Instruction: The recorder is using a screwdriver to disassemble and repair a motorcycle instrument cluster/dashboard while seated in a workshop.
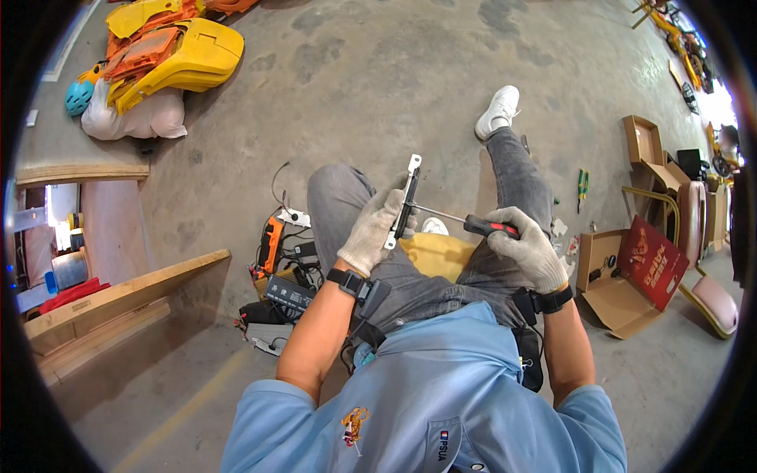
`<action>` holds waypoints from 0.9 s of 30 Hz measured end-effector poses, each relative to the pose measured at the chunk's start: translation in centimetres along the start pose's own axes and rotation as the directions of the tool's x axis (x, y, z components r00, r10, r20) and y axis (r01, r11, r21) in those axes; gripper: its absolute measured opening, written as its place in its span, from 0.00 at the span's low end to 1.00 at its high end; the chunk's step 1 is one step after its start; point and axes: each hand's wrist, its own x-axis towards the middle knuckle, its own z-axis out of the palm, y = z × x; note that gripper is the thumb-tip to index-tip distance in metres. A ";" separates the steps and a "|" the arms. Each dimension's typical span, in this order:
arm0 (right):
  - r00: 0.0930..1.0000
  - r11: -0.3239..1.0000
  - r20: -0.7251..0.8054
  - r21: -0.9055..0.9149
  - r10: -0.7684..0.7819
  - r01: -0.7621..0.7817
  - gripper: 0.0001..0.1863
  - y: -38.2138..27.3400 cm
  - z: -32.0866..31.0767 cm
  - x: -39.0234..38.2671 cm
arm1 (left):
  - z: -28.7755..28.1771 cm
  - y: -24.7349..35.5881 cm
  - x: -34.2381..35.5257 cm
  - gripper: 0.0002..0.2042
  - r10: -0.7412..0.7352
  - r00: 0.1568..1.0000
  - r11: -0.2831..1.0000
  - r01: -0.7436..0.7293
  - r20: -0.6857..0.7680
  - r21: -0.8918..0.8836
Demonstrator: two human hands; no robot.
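Observation:
My left hand (374, 232), in a pale work glove, is closed around a narrow black bar with metal end tabs (413, 177), tilted upright above my left thigh. In my gloved right hand (527, 246) is a screwdriver (482, 227) with a black and red handle. Its thin shaft points left, and the tip meets the middle of the bar's side. Whether a screw sits at that spot is too small to tell. The left fingers behind the bar are partly hidden.
Chargers and cables (288, 293) lie on the floor by my left leg. Pliers (583, 189) with green handles lie to the right, near an open cardboard box (607, 303) and a chair (714, 307). A wooden shelf (126, 296) stands left; yellow plastic shells (206, 55) are piled far left.

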 end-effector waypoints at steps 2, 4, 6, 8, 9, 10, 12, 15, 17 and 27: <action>1.000 0.996 -0.020 0.086 0.001 0.001 0.19 0.3 0.2 0.1 | 0.4 0.2 -0.1 0.38 0.000 1.000 1.000 0.000 -0.003 0.026; 0.996 0.974 -0.088 0.225 0.006 0.014 0.21 -0.5 1.0 0.0 | 0.3 -0.2 0.2 0.37 0.004 1.000 1.000 -0.004 -0.013 0.007; 0.991 0.923 -0.060 0.375 0.122 -0.091 0.27 -0.4 0.6 0.1 | 0.5 -0.2 0.5 0.37 0.010 1.000 1.000 -0.010 -0.027 -0.012; 0.980 0.953 -0.035 0.242 0.196 -0.182 0.26 -2.3 -0.5 0.1 | 0.8 -0.1 1.1 0.36 -0.018 0.997 1.000 0.018 -0.075 0.001; 0.962 0.958 -0.020 0.103 0.271 -0.268 0.25 -3.0 -0.7 0.1 | 0.8 -0.2 1.3 0.36 -0.016 0.997 1.000 0.016 -0.078 0.000; 0.962 0.958 -0.017 0.101 0.271 -0.268 0.25 -2.7 -0.6 0.2 | 0.6 -0.4 1.5 0.35 -0.029 0.998 0.999 0.028 -0.059 -0.015; 0.983 0.984 -0.147 0.150 0.114 -0.091 0.26 -1.2 -0.6 0.2 | 0.5 -1.0 2.1 0.35 -0.047 0.999 0.998 0.046 -0.025 -0.032; 0.966 0.956 -0.257 0.281 -0.006 0.080 0.27 2.6 -0.6 1.2 | 0.4 -1.5 2.7 0.34 -0.063 0.998 0.993 0.062 -0.008 -0.103; 0.959 0.931 -0.283 0.359 0.036 0.071 0.26 2.5 0.1 1.3 | 0.5 -1.5 2.6 0.24 -0.055 0.998 0.995 0.052 -0.030 -0.088; 0.982 0.916 -0.179 0.399 0.051 0.026 0.19 1.4 -0.5 1.0 | 0.1 -1.6 2.5 0.26 -0.063 0.998 0.990 0.061 -0.013 -0.124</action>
